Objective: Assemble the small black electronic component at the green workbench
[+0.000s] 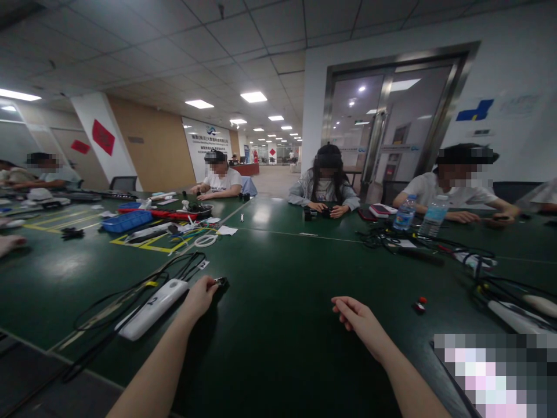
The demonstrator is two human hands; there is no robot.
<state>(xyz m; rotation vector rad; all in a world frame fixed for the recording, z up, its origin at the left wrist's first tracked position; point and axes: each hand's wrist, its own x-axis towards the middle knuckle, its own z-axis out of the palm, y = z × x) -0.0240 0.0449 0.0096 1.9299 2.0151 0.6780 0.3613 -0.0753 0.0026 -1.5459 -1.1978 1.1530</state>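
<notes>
My left hand (202, 297) is closed, its fingertips pinching a small black object (221, 283) at the table surface. The object's exact kind is too small to tell. Beside that hand lies a white power strip (152, 309) marked 2, with black cables running around it. My right hand (354, 316) is held over the green table (278, 337), fingers together and loosely curled. Nothing shows between them. Further right of it sits a small red and dark item (420, 305).
A pixelated screen-like device (491, 371) lies at the near right. Cables and two water bottles (404, 213) (434, 215) stand farther right. A blue basket (127, 221) and a coil of white cable (205, 240) lie at left. Several people sit around the table.
</notes>
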